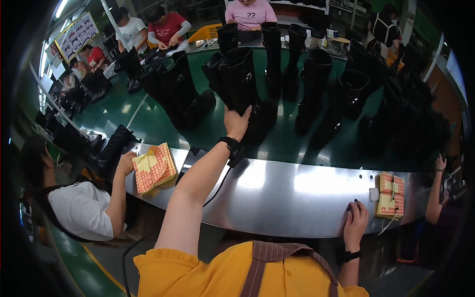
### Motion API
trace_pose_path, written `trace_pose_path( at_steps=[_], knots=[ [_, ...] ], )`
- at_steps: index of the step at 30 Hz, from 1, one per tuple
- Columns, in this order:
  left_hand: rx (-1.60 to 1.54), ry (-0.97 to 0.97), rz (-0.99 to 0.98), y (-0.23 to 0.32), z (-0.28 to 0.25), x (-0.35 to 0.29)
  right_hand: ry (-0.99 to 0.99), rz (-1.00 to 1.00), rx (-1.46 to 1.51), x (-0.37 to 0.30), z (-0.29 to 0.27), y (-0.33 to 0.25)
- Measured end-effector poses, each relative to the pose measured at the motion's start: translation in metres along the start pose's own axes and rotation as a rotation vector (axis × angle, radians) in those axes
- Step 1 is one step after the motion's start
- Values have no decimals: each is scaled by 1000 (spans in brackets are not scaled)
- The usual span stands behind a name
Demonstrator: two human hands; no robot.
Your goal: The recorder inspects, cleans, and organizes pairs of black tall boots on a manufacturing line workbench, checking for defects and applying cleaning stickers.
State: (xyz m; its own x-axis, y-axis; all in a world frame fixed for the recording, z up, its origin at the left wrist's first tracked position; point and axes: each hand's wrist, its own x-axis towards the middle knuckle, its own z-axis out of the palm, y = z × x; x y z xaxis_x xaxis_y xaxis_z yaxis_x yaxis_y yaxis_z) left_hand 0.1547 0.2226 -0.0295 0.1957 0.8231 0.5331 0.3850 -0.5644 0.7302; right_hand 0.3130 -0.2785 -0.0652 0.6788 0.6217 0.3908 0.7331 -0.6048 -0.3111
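Observation:
My left hand point(236, 123) reaches across the metal worktop to a tall black boot point(239, 81) standing on the green surface. Its fingers are closed round the boot's lower shaft, partly hidden behind it. Another black boot point(213, 74) stands close behind on the left. Nearer to me, my right hand point(356, 222) is at the front of the metal worktop point(277, 198), its fingers closed on a small dark piece point(354, 202) whose kind I cannot make out. To its right lies a yellow and red patterned pad point(391, 195) with a dark thin tool across it.
Black boots point(312, 91) crowd the green surface point(282, 143). A small white block point(374, 194) lies beside the pad. Another patterned pad point(154, 169) is at left, near a co-worker point(81, 208) with a black boot. A cable point(217, 190) crosses the worktop. More people work at the far side.

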Motion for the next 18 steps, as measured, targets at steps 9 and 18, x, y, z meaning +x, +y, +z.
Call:
trace_pose_path(
  at_steps=[9,18],
  knots=[
    [36,132,180,136,-81,-91,-101,-151,342,36,-36,-69],
    [-104,-638,581,169,-124,-199,-168,-256,604,23,-21,-149]
  ],
)
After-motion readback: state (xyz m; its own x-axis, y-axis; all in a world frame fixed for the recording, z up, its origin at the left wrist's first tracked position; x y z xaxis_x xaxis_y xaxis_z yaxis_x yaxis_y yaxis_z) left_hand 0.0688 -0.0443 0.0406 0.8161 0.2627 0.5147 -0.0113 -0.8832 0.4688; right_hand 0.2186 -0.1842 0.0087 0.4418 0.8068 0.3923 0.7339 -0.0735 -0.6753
